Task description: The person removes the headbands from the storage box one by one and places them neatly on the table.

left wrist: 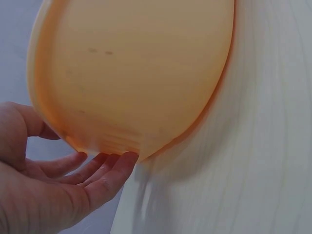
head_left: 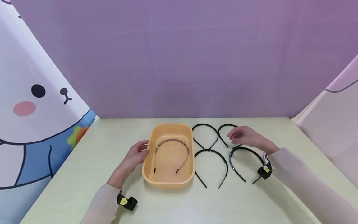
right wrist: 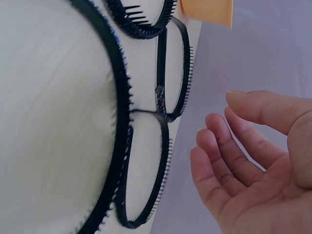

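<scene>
My left hand (head_left: 137, 154) holds the left side of a light orange plastic tub (head_left: 168, 184). In the left wrist view its fingertips (left wrist: 129, 158) touch the outer wall, and the thumb's tip is hidden behind the rim. Inside the tub lies one thin toothed headband (head_left: 172, 139). My right hand (head_left: 246, 137) hovers over the back right black headband (head_left: 222, 137), partly hiding it, its fingers loosely bent. Nothing is between those fingers (right wrist: 200, 161) in the right wrist view. Nearer on the right lies a black headband with a patterned, shiny band (head_left: 235, 168).
Two more black headbands lie right of the tub, one at the back (head_left: 205, 125) and one nearer the front (head_left: 225, 161). All are on a pale wooden table (head_left: 201, 208). A purple cloth (head_left: 190, 62) hangs behind the table, with a cartoon-printed cloth (head_left: 36, 124) at left.
</scene>
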Demonstrator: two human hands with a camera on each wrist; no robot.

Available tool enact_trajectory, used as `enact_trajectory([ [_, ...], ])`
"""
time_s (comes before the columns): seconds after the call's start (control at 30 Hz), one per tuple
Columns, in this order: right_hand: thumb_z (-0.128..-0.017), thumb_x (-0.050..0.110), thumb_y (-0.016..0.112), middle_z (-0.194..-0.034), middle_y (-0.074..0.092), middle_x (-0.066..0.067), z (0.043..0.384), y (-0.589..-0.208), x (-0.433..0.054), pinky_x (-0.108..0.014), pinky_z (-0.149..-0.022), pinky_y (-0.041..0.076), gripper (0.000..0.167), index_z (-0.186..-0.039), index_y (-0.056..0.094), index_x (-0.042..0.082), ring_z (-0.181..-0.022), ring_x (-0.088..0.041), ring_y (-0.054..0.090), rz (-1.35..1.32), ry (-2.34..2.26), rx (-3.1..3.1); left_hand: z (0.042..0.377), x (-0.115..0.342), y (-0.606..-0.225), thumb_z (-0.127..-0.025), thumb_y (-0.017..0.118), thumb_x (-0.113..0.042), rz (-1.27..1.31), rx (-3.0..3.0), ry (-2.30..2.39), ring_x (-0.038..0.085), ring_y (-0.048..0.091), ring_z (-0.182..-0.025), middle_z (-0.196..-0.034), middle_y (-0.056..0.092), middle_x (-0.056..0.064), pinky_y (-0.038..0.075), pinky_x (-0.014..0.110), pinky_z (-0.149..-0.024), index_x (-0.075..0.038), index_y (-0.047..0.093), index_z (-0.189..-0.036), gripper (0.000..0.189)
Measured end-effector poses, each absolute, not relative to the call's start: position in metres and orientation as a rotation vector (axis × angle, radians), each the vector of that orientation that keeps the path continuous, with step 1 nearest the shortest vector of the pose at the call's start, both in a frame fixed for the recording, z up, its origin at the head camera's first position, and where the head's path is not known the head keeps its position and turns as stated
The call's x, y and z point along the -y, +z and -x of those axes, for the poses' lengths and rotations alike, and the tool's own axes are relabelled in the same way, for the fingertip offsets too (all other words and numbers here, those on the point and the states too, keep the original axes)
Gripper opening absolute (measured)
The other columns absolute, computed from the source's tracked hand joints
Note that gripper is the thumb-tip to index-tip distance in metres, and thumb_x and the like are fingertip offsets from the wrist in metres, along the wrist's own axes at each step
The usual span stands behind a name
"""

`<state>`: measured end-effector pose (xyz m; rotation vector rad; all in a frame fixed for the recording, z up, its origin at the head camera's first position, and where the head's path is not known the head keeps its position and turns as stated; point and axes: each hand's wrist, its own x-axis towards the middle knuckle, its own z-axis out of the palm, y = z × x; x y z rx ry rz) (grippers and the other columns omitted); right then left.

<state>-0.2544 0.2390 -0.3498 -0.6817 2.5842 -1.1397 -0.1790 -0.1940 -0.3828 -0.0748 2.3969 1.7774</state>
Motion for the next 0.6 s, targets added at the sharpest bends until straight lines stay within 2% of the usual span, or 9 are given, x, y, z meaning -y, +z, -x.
enact_trajectory([
  [0.2,-0.087,0.004,0.062,-0.108,0.063,-0.024,0.255,-0.346,-0.225,-0.026,-0.080,0.052,0.027,-0.112,0.060,-0.008,-0.097,-0.022,0.062,0.673,-1.124,-2.580,0.179,0.194,-0.383,-0.096,0.044,-0.007,0.075,-2.388,1.791,0.037,0.055,-0.117,-0.136,0.044,0.028,0.057,0.036,-0.084,0.001,0.032,-0.144,0.050],
  [0.6,-0.086,0.002,0.063,-0.106,0.064,-0.023,0.260,-0.343,-0.204,-0.027,-0.082,0.053,0.025,-0.109,0.062,-0.008,-0.096,-0.023,0.063,0.725,-1.143,-2.553,0.178,0.193,-0.381,-0.096,0.044,-0.005,0.072,-2.381,1.794,0.037,0.055,-0.116,-0.136,0.044,0.028,0.057,0.035,-0.083,0.001,0.032,-0.144,0.051],
])
